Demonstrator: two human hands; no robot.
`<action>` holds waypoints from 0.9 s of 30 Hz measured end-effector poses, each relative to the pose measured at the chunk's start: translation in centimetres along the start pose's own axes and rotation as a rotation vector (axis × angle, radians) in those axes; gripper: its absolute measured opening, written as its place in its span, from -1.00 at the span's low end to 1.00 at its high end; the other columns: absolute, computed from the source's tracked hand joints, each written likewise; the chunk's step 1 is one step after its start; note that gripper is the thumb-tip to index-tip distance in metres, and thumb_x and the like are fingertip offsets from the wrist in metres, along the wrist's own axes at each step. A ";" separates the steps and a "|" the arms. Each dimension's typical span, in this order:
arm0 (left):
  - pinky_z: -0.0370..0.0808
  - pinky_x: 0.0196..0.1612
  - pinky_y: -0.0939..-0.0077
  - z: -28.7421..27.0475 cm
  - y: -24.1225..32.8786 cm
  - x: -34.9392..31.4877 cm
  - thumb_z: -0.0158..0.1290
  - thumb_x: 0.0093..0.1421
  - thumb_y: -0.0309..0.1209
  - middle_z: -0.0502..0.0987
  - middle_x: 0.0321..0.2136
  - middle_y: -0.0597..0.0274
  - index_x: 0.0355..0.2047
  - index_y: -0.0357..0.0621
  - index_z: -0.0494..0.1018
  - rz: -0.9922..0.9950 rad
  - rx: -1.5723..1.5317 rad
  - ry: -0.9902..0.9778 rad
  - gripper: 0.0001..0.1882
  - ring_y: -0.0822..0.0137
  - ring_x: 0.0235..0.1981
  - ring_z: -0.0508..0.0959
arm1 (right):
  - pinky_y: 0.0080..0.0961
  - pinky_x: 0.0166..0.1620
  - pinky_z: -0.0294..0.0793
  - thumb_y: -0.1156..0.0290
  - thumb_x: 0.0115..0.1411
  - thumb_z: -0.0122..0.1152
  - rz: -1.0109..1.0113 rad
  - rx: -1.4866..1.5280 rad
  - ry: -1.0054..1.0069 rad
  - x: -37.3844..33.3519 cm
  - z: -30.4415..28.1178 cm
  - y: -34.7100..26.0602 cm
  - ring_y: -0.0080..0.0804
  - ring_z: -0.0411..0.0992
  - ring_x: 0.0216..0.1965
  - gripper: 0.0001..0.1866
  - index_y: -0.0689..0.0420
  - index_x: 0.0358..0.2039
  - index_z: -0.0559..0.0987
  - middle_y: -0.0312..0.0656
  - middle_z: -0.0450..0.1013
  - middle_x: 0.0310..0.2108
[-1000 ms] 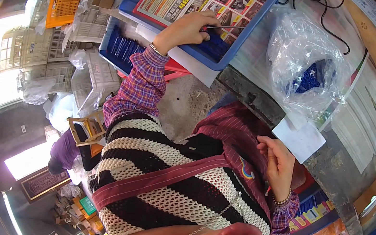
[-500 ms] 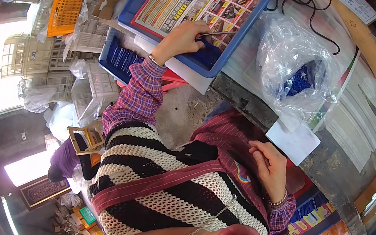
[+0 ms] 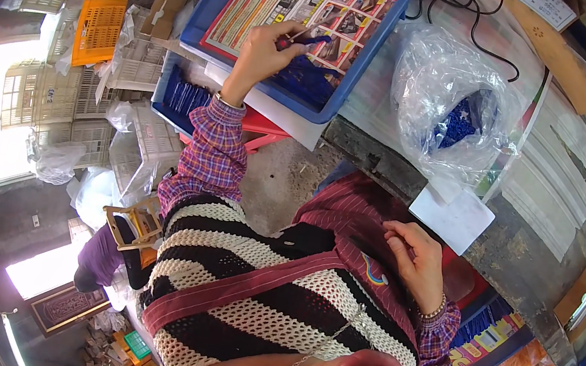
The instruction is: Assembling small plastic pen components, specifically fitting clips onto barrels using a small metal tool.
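My left hand (image 3: 267, 50) is over a blue tray (image 3: 356, 64) lined with printed paper (image 3: 297, 5). Its fingers are closed round a slim metal tool with a red end (image 3: 282, 43); I cannot make out its exact kind. A dark blue strip (image 3: 319, 41) sticks out beside the fingertips, held or touched. More dark blue pieces (image 3: 308, 79) lie in the tray's near corner under the hand. My right hand (image 3: 418, 258) rests against my maroon striped apron (image 3: 349, 214), fingers loosely curled together with nothing seen in them.
Right of the tray, a clear plastic bag (image 3: 430, 75) holds small blue pieces (image 3: 461, 121). A black cable (image 3: 475, 28) crosses the table behind it. White paper (image 3: 452, 216) overhangs the table edge. Another blue bin (image 3: 185, 95) with blue pieces stands below the tray. Crates (image 3: 100, 29) stack at left.
My left hand has lifted and drawn back slightly to the left, and the blue strip now shows at its fingertips. The tool points differently. My right hand stays put.
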State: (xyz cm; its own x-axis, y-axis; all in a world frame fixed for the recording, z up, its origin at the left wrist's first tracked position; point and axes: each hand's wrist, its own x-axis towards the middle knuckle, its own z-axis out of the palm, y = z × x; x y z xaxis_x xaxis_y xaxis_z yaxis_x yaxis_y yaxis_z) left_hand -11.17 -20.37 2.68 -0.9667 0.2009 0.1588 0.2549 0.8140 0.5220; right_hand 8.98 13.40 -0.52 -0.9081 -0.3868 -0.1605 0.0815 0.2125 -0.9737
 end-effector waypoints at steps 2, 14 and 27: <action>0.40 -0.43 0.60 -0.4 0.9 -0.1 0.19 -0.04 -0.46 0.54 -0.56 0.24 -0.22 -0.19 0.53 -0.080 -0.090 0.042 -0.69 0.53 -0.54 0.47 | -0.52 -0.32 0.43 0.54 0.13 0.10 0.001 -0.006 -0.011 0.1 0.0 0.0 -0.28 0.48 -0.40 -0.80 0.22 -0.20 0.53 -0.10 0.45 -0.42; 0.45 -0.30 0.66 5.3 14.3 -3.1 0.18 -0.03 -0.64 0.58 -0.42 0.23 -0.29 -0.32 0.48 0.131 -0.855 -0.840 -0.76 0.51 -0.36 0.54 | -0.56 -0.17 0.39 0.51 0.14 0.12 -0.037 0.391 0.237 1.0 0.7 -0.5 -0.48 0.41 -0.25 -0.70 0.29 -0.10 0.46 -0.21 0.45 -0.18; 0.23 -0.59 0.74 10.0 19.1 -2.4 0.13 -0.01 -0.54 0.52 -0.56 0.38 -0.26 -0.17 0.53 0.172 -0.705 -0.927 -0.75 0.70 -0.62 0.36 | -0.68 -0.22 0.38 0.47 0.26 0.04 0.087 0.776 0.291 -1.3 -0.7 1.6 -0.61 0.37 -0.35 -0.80 0.32 -0.18 0.48 -0.28 0.43 -0.39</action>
State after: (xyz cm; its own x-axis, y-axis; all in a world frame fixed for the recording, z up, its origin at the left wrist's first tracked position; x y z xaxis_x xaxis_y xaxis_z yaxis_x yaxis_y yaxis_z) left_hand -4.24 0.10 3.88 -0.4923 0.8350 -0.2458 0.0597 0.3141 0.9475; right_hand 9.98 14.82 -1.79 -0.9466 -0.1272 -0.2963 0.3197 -0.4889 -0.8116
